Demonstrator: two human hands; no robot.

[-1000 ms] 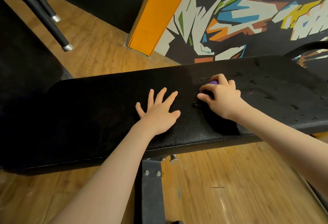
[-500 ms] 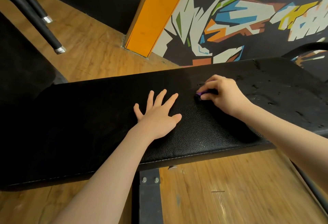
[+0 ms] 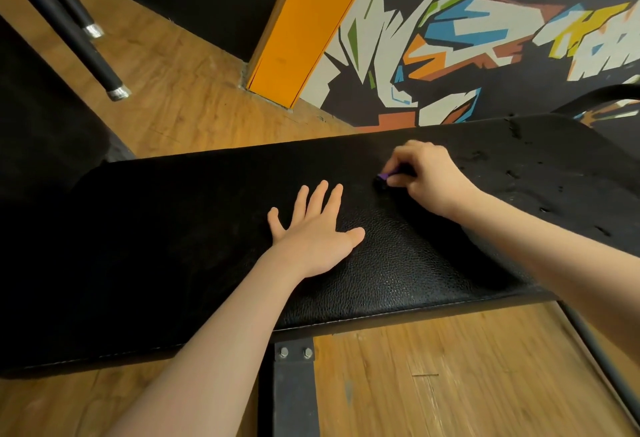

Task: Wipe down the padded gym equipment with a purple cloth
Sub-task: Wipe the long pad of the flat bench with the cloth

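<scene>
A long black padded bench point(image 3: 173, 246) runs across the view, its leather cracked and pitted at the right end. My left hand point(image 3: 317, 228) lies flat on the pad near the middle, fingers straight and spread. My right hand point(image 3: 427, 177) is curled on the pad to the right of it, gripping the purple cloth point(image 3: 384, 177). Only a small purple corner shows between the thumb and fingers; the rest of the cloth is hidden inside the hand.
A grey metal frame post point(image 3: 294, 388) with bolts stands under the bench on the wooden floor point(image 3: 450, 367). Black bars with chrome tips point(image 3: 117, 92) reach in at top left. An orange pillar point(image 3: 304, 28) and a painted mural wall point(image 3: 485, 38) lie behind.
My right hand has closed tighter over the cloth, so less purple shows, and it has shifted slightly left along the pad. My left hand stays flat in place.
</scene>
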